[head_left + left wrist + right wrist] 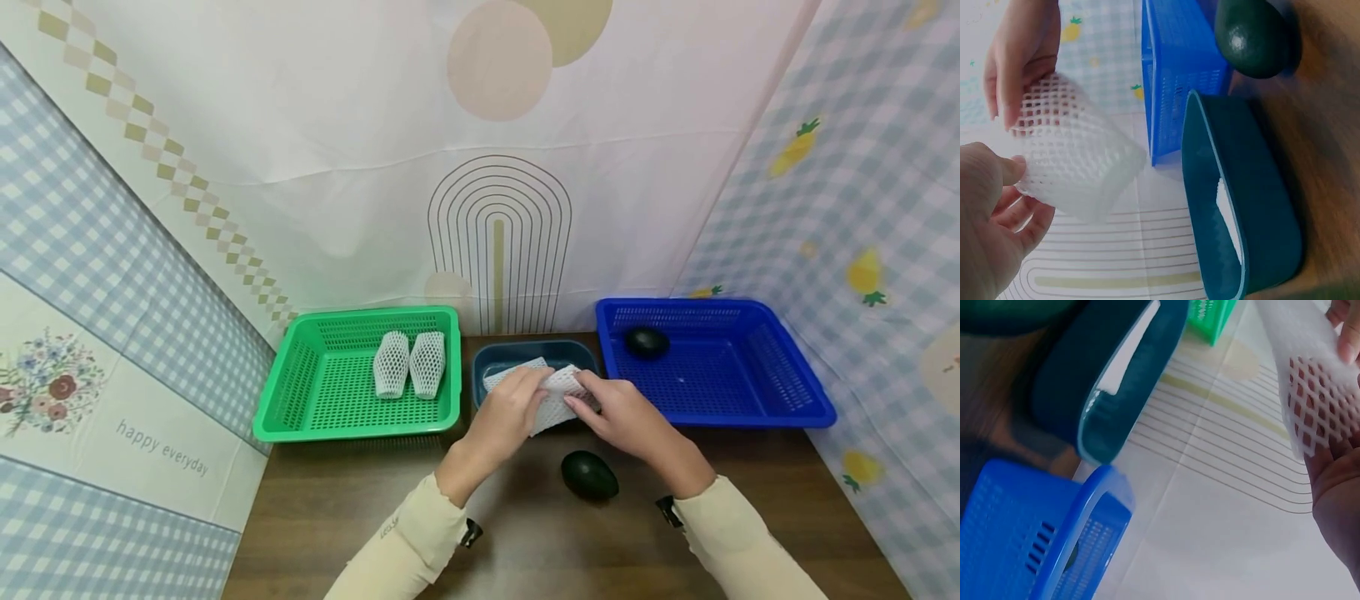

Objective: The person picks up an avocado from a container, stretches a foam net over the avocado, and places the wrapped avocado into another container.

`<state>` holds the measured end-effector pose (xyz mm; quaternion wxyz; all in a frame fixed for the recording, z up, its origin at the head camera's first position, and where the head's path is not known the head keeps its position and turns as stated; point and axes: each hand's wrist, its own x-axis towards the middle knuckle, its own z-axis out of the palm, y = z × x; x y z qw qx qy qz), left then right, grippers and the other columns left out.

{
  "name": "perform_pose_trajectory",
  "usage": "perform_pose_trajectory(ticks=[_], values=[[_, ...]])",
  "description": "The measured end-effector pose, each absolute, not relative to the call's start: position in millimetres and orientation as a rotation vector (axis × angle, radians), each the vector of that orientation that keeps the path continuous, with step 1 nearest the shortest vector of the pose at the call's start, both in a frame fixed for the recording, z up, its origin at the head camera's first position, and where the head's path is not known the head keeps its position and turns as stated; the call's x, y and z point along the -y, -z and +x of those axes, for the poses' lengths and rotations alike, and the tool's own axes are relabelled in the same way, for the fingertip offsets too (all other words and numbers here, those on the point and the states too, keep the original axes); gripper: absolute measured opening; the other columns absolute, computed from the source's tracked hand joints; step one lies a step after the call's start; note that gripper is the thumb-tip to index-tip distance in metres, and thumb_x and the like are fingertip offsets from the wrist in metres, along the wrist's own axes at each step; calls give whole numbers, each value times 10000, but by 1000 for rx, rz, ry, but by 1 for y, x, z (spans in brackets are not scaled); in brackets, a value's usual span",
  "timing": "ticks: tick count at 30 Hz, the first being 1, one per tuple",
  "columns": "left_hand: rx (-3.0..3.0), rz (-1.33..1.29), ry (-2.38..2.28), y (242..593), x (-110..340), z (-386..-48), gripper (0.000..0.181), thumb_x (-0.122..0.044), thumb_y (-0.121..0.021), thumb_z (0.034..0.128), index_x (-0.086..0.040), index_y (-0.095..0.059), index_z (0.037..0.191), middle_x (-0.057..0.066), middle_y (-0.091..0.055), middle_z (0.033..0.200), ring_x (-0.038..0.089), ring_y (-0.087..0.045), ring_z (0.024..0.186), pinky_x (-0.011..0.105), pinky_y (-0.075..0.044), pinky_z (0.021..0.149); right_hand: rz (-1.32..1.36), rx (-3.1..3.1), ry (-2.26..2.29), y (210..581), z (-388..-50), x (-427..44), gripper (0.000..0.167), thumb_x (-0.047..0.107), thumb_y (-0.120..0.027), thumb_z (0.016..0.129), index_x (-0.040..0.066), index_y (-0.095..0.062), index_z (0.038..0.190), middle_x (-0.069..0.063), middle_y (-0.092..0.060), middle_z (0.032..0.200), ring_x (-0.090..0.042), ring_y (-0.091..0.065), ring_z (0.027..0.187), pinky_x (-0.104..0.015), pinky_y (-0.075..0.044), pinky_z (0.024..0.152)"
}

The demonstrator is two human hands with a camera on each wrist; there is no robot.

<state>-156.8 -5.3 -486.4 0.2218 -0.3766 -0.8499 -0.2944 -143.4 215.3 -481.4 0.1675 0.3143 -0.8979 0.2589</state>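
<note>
A white foam net sleeve (553, 408) is held between both hands above the front of the small teal bin (487, 353). My left hand (510, 414) pinches one edge of its mouth between thumb and fingers. On the opposite side, my right hand (617, 414) grips the edge, its fingers partly against the netting in the right wrist view. The sleeve (1079, 150) hangs flattened, and no fruit shows in it. Another white net sleeve (517, 372) lies in the bin, partly hidden by the left hand. A dark green avocado (589, 476) rests on the table below the hands.
To the left stands a green basket (322, 431) with two net-wrapped pieces (392, 365) side by side. A blue basket (787, 408) at the right holds one dark avocado (647, 341). Behind them hangs a patterned cloth (337, 225); the brown table (337, 517) extends in front.
</note>
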Motion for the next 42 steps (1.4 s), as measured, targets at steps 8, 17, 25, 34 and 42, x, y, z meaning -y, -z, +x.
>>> perform_pose_trajectory(ticks=[8,17,25,34,42], values=[[2381,-968,935,481,18,-166,274,-67,-665,992,-19,-666,1261,109,-709,1137,220,-692,1050,331,-586,923,914,2560,-696,492,-141,-226,251,114,-797,882,61,-657,1083,10,-706,814,3,-589,644,-198,-521,563],[2387,-882,1094,479,26,-171,246,-37,-682,976,16,-660,1215,147,-706,1094,225,-695,949,325,-602,822,922,2566,-800,505,-134,-228,194,71,-793,885,88,-678,1040,31,-716,865,5,-613,719,-207,-558,623],[2456,-827,1210,487,23,-170,135,-75,-688,984,-42,-643,1107,83,-669,984,168,-648,844,244,-568,736,995,2401,-986,507,-126,-220,248,-20,-792,835,90,-687,1032,31,-706,869,5,-601,706,-169,-519,587],[2484,-878,1316,494,13,-163,202,-121,-563,1055,-36,-718,1153,108,-748,1106,199,-713,967,362,-601,854,1009,2396,-926,496,-130,-209,392,-21,-782,843,18,-664,1215,-98,-751,1076,-138,-718,869,-295,-610,738],[2555,-947,1379,498,12,-154,337,-181,-540,1053,-18,-651,1326,142,-706,1290,248,-692,1139,437,-558,993,936,2450,-854,492,-134,-208,384,19,-783,873,24,-660,1237,-120,-747,1126,-193,-730,933,-381,-622,775]])
